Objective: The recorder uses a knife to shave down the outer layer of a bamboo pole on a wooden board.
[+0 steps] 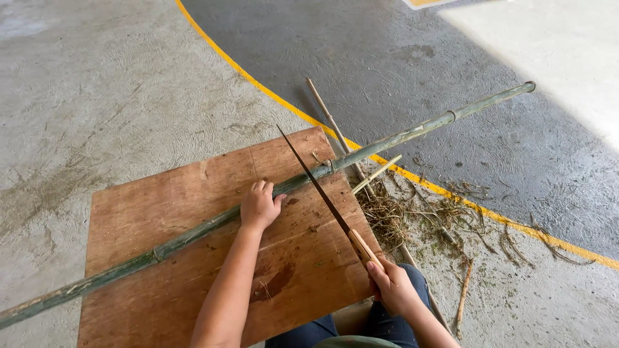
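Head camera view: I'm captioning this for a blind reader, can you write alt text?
A left hand presses a long green bamboo pole onto a plywood board on a concrete floor, while the right hand holds a long knife with its blade across the pole. Scraps lie beside a yellow line.

Pole [213, 225]: dull green, paler grey-green toward 2 o'clock, light rings at the joints. Board [167, 258]: reddish-brown ply, dark stain patch at 5 o'clock, green flecks scattered. Knife [322, 193]: dark blade, tan wooden handle. Floor [97, 96]: pale grey concrete with brownish smudges at 9 o'clock; darker grey zone at 1 o'clock. Line [258, 80]: yellow, curved, splits the two greys. Shavings [412, 216]: dry straw-brown, some green bits. Thin sticks [332, 122]: pale tan. Trousers [380, 322]: dark blue.
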